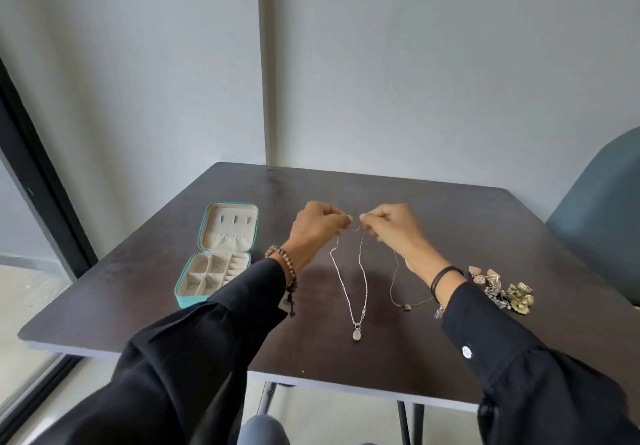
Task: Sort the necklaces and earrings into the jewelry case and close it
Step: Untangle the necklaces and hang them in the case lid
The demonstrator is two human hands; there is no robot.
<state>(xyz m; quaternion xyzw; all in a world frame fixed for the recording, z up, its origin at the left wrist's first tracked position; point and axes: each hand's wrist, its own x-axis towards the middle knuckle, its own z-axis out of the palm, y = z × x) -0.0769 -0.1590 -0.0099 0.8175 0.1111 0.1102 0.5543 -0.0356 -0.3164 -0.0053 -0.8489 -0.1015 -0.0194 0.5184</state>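
Jewelry case sits open on the left of the dark tabletop: teal shell, cream padded dividers, can't tell what's inside. Left hand and right hand each pinch an end of a thin silver necklace, with an oval pendant at the bottom. Earrings are heaped far right.

1. Two plain grey-white walls meet at the far side, and a vertical seam runs down the corner.
2. A dark brown table stands near that corner, its top faintly glossy and its near edge pale.
3. Thin dark legs show under the near edge.
4. A blue-grey chair stands right of the table, partly out of view.
5. A black frame slants down the left side, with pale floor beside it.
6. The light is soft and even.
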